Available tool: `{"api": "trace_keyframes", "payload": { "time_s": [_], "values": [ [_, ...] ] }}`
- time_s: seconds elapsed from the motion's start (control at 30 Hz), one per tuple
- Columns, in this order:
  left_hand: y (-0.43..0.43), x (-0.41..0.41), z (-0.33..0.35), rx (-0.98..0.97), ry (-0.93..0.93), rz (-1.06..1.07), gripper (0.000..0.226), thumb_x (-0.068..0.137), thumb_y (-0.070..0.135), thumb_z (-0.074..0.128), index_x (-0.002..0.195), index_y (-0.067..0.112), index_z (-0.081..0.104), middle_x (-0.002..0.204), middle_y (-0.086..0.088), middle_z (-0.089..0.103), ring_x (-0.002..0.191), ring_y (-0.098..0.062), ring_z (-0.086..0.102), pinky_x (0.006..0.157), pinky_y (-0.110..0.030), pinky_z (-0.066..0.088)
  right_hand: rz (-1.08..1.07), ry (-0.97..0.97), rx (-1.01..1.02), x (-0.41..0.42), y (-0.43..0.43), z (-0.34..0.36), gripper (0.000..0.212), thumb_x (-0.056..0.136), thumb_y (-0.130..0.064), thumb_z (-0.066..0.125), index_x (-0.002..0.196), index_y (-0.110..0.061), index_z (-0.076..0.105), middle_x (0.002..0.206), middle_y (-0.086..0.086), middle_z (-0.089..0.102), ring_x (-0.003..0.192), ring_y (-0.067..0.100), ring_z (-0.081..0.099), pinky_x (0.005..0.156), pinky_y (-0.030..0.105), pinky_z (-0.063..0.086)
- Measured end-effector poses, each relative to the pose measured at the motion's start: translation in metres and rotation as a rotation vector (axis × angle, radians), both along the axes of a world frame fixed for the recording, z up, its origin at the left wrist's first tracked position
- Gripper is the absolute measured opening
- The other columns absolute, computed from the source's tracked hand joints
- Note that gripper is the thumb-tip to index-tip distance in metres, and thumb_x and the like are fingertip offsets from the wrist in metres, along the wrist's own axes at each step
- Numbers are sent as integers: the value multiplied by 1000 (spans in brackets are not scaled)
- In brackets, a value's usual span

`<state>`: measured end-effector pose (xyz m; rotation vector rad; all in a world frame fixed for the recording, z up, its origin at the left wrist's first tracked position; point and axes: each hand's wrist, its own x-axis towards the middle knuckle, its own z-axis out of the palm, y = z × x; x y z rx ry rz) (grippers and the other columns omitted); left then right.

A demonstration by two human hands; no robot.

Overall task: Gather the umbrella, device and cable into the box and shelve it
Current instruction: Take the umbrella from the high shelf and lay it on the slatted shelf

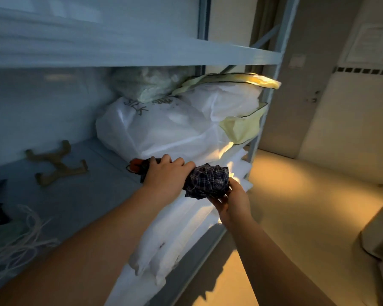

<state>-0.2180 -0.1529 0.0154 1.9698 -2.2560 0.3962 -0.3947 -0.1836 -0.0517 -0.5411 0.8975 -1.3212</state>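
Evidently the umbrella (208,181) is being gathered first: the left hand (164,175) is gripping its middle and the right hand (232,199) is cupping its plaid end, fingers curled under. It is sitting on the shelf (75,195), touching white bags (164,129). Next, probably, it needs lifting clear towards the box.

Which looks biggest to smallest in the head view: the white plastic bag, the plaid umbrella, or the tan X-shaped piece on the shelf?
1. white plastic bag, clearly largest.
2 and 3. plaid umbrella and tan X-shaped piece look close; the left hand covers part of the umbrella, so no ranking.
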Motion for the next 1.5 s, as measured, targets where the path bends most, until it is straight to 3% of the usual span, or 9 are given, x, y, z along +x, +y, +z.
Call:
{"api": "trace_keyframes", "payload": {
  "time_s": [0.1, 0.23, 0.33, 0.57, 0.73, 0.87, 1.13, 1.4, 1.5],
  "values": [
    [-3, -44, 2, -9, -8, -92, 52, 92, 11, 51, 134, 39, 37, 127, 6, 53, 118, -32, 44, 102, -57, 34, -92, 32, -4, -45, 10, 1, 22, 93, -19, 55, 96, -9, 75, 94, 11, 77, 84, 25, 76, 68, 37, 61],
    [-4, -110, 6, -21, -11, -208, 53, 89, 9, 53, 131, 38, 39, 124, 6, 54, 117, -32, 44, 98, -55, 35, -213, 48, 1, -107, 29, 6, 23, 92, -21, 55, 90, -11, 75, 91, 10, 77, 80, 22, 76, 67, 38, 62],
    [2, -165, 6, -19, -5, -287, 50, 90, 13, 54, 131, 37, 40, 122, 4, 55, 117, -33, 45, 99, -55, 35, -308, 31, 10, -157, 49, 7, 25, 96, -24, 50, 97, -12, 73, 93, 9, 76, 88, 23, 72, 71, 38, 62],
    [45, -298, 1, -2, -15, -478, 53, 90, 19, 60, 135, 36, 37, 127, 1, 54, 120, -35, 44, 102, -60, 34, -519, 14, 55, -284, 125, 5, 27, 99, -21, 49, 92, -13, 74, 90, 9, 78, 97, 28, 71, 73, 44, 63],
    [91, -392, 1, -15, -21, -587, 52, 93, 17, 58, 137, 36, 36, 128, 2, 53, 122, -36, 42, 102, -64, 34, -656, -20, 62, -372, 187, 5, 30, 101, -24, 51, 84, -19, 75, 81, 4, 79, 94, 26, 71, 60, 38, 62],
    [125, -459, 2, -2, -16, -657, 52, 95, 17, 58, 137, 37, 36, 128, 3, 53, 122, -36, 42, 105, -66, 32, -738, -14, 47, -433, 233, 4, 23, 98, -24, 52, 105, -15, 72, 104, 10, 76, 104, 29, 69, 66, 38, 61],
    [185, -601, 5, 21, -3, -882, 52, 94, 21, 55, 140, 37, 36, 130, 2, 53, 122, -35, 41, 107, -65, 29, -966, -44, 83, -556, 319, 0, 30, 99, -30, 53, 117, -10, 65, 118, 16, 69, 109, 31, 66, 66, 37, 61],
    [207, -728, -11, 25, 0, -1168, 57, 91, 27, 63, 140, 38, 35, 137, 3, 52, 127, -34, 41, 106, -64, 32, -1288, -66, 149, -646, 374, -5, 26, 98, -34, 57, 105, -13, 70, 105, 15, 73, 99, 29, 70, 77, 45, 62],
    [211, -774, -9, 36, 16, -1283, 51, 94, 26, 56, 139, 38, 35, 137, 3, 51, 126, -33, 41, 105, -61, 32, -1385, -48, 134, -676, 388, 1, 25, 101, -33, 50, 102, -14, 67, 105, 15, 71, 97, 26, 69, 68, 39, 61]
  ]
}}
